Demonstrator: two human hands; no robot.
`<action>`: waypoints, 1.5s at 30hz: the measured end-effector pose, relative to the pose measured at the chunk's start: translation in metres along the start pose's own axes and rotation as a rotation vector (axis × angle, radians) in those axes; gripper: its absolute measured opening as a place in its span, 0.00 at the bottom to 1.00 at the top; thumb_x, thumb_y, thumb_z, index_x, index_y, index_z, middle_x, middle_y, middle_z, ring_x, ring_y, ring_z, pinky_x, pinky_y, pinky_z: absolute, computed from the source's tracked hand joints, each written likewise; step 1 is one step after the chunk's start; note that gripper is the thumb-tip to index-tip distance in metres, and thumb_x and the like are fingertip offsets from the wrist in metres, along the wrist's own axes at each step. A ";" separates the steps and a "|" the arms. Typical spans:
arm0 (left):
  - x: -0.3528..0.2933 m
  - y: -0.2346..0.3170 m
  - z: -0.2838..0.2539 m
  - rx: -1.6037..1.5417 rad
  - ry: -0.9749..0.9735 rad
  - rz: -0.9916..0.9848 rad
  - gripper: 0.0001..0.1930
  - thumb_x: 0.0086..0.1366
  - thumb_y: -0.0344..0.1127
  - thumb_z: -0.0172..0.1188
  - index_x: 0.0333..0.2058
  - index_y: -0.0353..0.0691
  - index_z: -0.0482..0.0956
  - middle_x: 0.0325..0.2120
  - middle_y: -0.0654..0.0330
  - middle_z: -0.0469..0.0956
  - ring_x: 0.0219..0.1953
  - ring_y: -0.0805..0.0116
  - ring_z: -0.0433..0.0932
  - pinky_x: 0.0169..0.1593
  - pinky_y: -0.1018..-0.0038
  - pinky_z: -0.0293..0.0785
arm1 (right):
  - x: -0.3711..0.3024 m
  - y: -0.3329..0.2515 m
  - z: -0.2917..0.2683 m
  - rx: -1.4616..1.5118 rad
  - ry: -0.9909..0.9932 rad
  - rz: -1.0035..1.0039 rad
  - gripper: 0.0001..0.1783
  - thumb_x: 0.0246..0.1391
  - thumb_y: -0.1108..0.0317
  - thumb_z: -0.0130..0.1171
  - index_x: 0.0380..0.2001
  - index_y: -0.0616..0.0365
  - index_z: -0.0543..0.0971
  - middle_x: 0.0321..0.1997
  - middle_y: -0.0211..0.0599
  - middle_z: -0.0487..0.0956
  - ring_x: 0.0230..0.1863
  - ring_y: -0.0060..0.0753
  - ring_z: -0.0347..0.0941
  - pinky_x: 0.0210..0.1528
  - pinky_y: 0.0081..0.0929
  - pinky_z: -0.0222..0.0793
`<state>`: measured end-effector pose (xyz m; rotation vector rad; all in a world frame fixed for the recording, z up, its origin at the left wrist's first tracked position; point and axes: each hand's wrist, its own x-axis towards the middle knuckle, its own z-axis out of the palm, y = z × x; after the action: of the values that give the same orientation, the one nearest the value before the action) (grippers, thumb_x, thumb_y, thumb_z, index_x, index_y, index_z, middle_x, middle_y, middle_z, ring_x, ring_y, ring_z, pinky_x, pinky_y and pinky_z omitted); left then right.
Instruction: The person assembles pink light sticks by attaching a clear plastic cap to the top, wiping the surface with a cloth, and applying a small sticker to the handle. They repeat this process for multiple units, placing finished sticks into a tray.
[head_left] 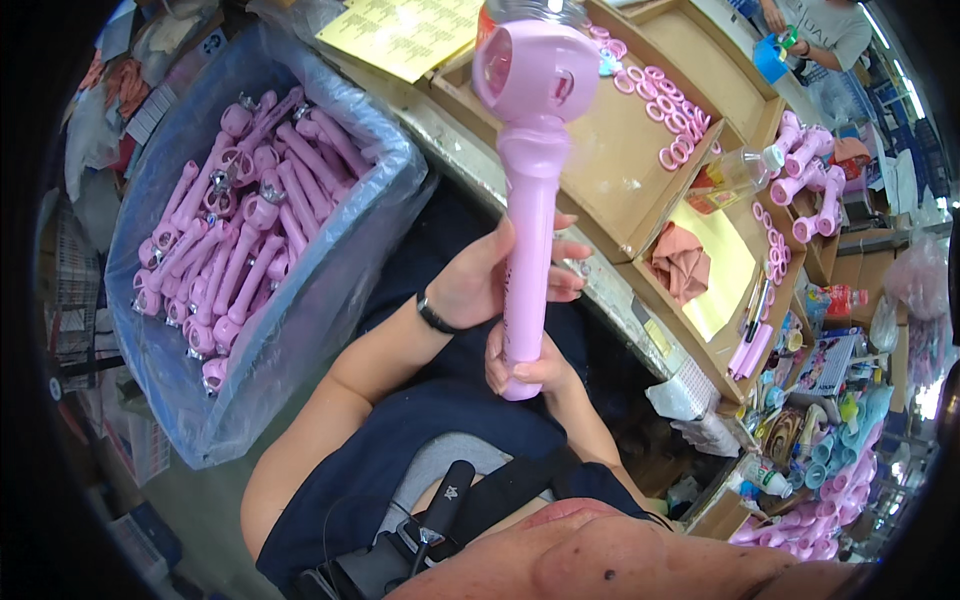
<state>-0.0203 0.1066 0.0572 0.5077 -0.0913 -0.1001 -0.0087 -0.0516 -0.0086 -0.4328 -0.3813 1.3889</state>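
A pink plastic toy wand stands upright in front of me, with a round, hollow-sided head and a shiny clear cap cut off by the top edge. Its lower end sits in my right hand, whose thumb and fingers close round the handle. My left hand, with a black band at the wrist, is behind the middle of the shaft. The fingers of that hand are stretched and apart, showing past the shaft's right side. Whether its palm presses on the wand is hidden.
On the left, a blue-lined bin holds many similar pink wands. Cardboard trays carry pink rings, a cloth and pens. A bottle lies beside more wands. Another person works at far right.
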 end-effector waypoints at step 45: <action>-0.015 -0.025 -0.037 0.243 0.357 0.106 0.26 0.57 0.30 0.59 0.55 0.38 0.62 0.39 0.52 0.77 0.34 0.68 0.79 0.40 0.72 0.77 | 0.008 0.013 0.019 -1.428 0.927 -0.005 0.27 0.45 0.60 0.63 0.46 0.58 0.66 0.35 0.53 0.78 0.36 0.54 0.77 0.37 0.40 0.72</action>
<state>-0.0326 0.1042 0.0113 0.7550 0.2217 0.1076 -0.0277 -0.0407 0.0012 -2.1170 -0.5326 0.5598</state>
